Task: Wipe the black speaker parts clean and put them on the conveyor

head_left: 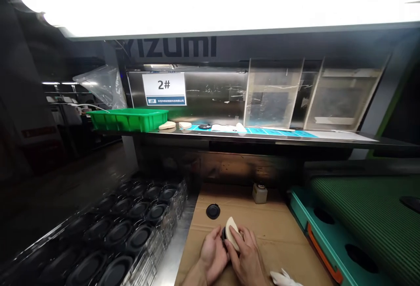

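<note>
The left hand point(212, 254) and right hand point(248, 257) are gripping a cream pad point(232, 233) against a black disc point(223, 234). Another disc point(213, 211) is lying on cardboard point(272, 229) beside them.

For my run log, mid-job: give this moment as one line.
left hand holds black disc | right hand holds cream pad against it | on cardboard: second black disc

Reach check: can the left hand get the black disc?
Probably yes: the disc lies just ahead on the same cardboard, with nothing between, though the left hand must first release the cream piece it shares with the right hand.
</note>
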A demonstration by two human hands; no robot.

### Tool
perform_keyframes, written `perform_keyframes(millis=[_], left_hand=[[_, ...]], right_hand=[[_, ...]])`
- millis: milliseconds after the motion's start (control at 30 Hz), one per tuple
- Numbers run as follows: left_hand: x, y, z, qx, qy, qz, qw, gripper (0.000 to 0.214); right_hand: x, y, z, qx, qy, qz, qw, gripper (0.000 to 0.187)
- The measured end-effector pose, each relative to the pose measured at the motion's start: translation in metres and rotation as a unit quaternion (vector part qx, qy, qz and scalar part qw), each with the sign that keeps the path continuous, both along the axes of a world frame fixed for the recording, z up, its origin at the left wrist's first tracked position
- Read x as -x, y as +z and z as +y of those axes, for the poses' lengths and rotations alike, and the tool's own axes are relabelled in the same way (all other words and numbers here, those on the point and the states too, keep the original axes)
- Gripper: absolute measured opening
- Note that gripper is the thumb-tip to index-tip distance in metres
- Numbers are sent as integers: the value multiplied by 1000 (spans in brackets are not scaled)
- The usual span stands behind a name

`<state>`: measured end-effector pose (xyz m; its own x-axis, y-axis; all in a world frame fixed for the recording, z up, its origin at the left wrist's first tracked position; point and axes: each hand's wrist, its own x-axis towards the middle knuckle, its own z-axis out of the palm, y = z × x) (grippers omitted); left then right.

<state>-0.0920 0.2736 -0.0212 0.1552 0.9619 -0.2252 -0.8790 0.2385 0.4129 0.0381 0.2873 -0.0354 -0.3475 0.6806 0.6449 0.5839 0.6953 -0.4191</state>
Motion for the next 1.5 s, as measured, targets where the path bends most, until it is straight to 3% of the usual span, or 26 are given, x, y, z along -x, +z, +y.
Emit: perform_keyframes(millis=[167,267,467,600,733,867,933,1000,1167,1233,1333,1500], left_hand=[[-5,4,1,-20,-35,32,999,22],[-7,5,1,-16,-20,64,998,21],[-8,2,1,-19,-33,69,997,28],[-8,0,2,-21,-29,96,995,27],[-7,-2,2,-16,-30,73,997,29],[-7,-3,3,-22,-23,79,996,25],[-7,-2,3,-23,-20,76,997,24],[-7,-1,2,-23,-22,74,997,25],[-5,5,-1,-35,-43,78,995,33],[-4,6,0,-31,-48,72,996,38],[-4,5,3,-10,-27,70,997,37],[-5,2,5,-16,6,61,998,34]], right_hand=[[-12,16,-17,27,29,-52,998,39],[-13,22,-15,23,-12,-43,999,37],[-15,20,-14,44,17,-84,995,39],[-16,18,-13,44,-42,-62,996,37],[-15,17,-14,58,17,-93,994,39],[-13,20,-16,47,-44,-72,995,37],[-13,20,-17,46,-11,-82,996,38],[-15,17,-14,44,9,-88,995,39],[-36,11,21,41,-89,29,995,37],[-42,14,27,70,-84,102,989,42],[-39,23,19,173,-31,178,968,50],[-29,38,-2,289,92,144,942,34]])
